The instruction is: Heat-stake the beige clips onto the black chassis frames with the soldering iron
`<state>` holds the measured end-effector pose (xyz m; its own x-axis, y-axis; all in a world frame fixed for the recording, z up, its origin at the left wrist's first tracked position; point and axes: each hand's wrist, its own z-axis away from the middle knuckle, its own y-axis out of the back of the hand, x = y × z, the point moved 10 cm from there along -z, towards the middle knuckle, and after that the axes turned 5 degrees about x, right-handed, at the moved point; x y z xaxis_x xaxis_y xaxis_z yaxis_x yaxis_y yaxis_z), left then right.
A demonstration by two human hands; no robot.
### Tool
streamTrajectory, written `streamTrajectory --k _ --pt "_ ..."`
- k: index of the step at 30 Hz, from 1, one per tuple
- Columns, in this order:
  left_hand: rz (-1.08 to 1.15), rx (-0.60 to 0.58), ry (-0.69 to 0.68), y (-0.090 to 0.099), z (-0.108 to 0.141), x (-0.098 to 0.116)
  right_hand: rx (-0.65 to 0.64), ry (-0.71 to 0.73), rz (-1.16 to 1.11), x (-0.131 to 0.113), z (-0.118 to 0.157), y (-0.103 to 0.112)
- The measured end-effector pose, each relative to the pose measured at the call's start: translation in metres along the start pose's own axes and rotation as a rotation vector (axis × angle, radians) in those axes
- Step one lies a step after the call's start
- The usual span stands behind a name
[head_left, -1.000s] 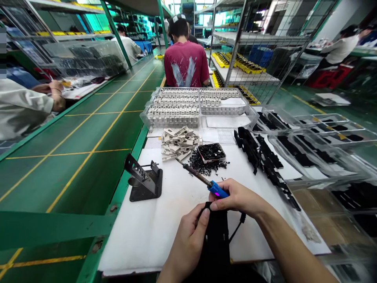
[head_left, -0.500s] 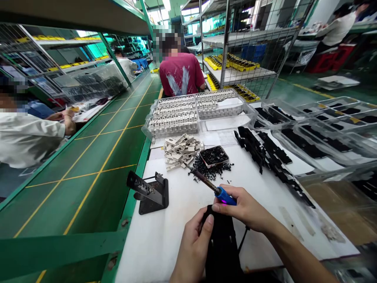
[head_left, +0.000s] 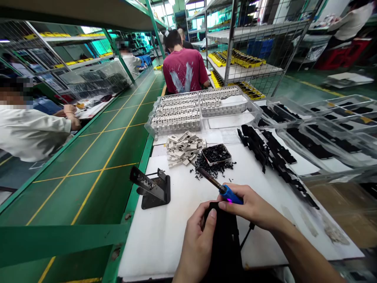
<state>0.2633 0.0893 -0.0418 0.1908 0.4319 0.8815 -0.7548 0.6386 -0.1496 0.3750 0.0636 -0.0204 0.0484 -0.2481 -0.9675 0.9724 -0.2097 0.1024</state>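
Note:
My right hand (head_left: 253, 204) grips a soldering iron (head_left: 231, 194) by its blue handle, the metal tip pointing up and left over small black pieces. My left hand (head_left: 197, 239) is closed around the upper left edge of a long black plastic part (head_left: 225, 239), thumb on its face. The right fingertips rest close to the part's top end; whether they press on it I cannot tell. A black cord runs down from the iron. Ahead of my hands lie a small tray (head_left: 216, 154) full of tiny black pieces and a pile of off-white plastic parts (head_left: 184, 147).
A black iron stand (head_left: 154, 188) is at the table's left, beside the green conveyor (head_left: 112, 149). Clear trays (head_left: 203, 114) of off-white parts stand at the back. Long black strips (head_left: 277, 161) and more clear trays lie right. Co-workers sit ahead and left.
The whole view has shifted slightly, with things appearing a little further right. Both hands keep their hold on the soldering iron and the black part.

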Motion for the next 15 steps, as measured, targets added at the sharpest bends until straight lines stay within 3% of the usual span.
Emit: streamTrajectory --k 10,12,15 --pt "-0.101 0.025 0.081 0.006 -0.001 -0.005 -0.003 -0.048 -0.079 0.006 -0.007 -0.003" --pt "-0.228 0.112 0.015 0.014 0.004 0.001 -0.026 -0.092 -0.115 0.01 -0.007 -0.006" --pt "-0.636 0.212 -0.196 0.019 0.016 0.013 -0.007 -0.23 -0.24 0.025 -0.006 -0.006"
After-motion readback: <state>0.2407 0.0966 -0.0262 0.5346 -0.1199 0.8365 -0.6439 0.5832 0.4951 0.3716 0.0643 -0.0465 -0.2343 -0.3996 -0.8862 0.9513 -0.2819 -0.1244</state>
